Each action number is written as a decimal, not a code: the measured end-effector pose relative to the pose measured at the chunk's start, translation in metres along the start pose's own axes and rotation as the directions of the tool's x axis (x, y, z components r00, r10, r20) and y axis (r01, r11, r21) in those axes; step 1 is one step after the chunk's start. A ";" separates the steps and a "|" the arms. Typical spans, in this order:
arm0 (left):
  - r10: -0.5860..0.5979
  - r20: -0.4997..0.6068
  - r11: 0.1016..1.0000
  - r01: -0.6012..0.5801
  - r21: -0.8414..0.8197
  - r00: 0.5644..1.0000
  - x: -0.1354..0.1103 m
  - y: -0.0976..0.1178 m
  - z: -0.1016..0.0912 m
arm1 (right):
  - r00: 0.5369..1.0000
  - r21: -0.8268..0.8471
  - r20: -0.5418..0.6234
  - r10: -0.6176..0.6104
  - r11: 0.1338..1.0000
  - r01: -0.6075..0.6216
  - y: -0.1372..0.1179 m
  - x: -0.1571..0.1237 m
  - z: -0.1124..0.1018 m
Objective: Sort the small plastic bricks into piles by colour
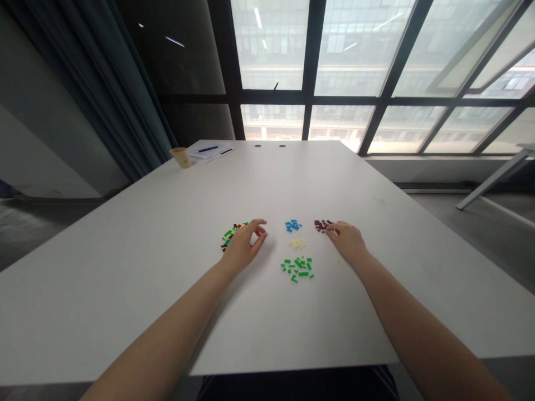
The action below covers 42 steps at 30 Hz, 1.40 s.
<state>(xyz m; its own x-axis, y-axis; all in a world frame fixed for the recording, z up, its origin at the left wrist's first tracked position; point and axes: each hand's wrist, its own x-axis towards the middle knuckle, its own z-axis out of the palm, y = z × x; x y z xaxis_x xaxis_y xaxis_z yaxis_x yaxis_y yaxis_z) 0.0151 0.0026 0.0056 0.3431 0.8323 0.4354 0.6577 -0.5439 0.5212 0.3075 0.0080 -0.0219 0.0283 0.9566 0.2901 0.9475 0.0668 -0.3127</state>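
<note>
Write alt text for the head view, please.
Two bare forearms reach over a white table: the left hand hovers by a mixed pile of small bricks, the right hand touches a dark brown pile. Blue, cream and green piles lie between.

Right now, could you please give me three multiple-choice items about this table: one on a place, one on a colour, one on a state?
1. Where does the paper cup stand?
A. at the far left corner of the table
B. between the two hands
C. on the floor

2. Which colour is the pile nearest the person?
A. blue
B. green
C. cream

3. What is the right hand doing?
A. lifted high above the table
B. holding a pen
C. resting with fingertips at the dark brown pieces

Answers: 1 A, it stands near the papers at that corner. 2 B, the green pieces lie closest. 3 C, the fingers meet that pile.
</note>
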 end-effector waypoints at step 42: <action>-0.103 0.036 0.979 0.095 0.180 0.994 0.010 -0.039 -0.013 | 0.997 0.282 -0.071 -0.005 0.959 0.025 -0.014 -0.008 -0.022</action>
<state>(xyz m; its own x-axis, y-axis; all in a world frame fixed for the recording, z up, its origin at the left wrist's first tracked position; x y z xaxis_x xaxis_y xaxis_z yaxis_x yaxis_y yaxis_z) -0.0158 0.0308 -0.0008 0.2976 0.8873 0.3522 0.7971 -0.4340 0.4198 0.3008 -0.0064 -0.0002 0.0463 0.9337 0.3552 0.8196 0.1678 -0.5478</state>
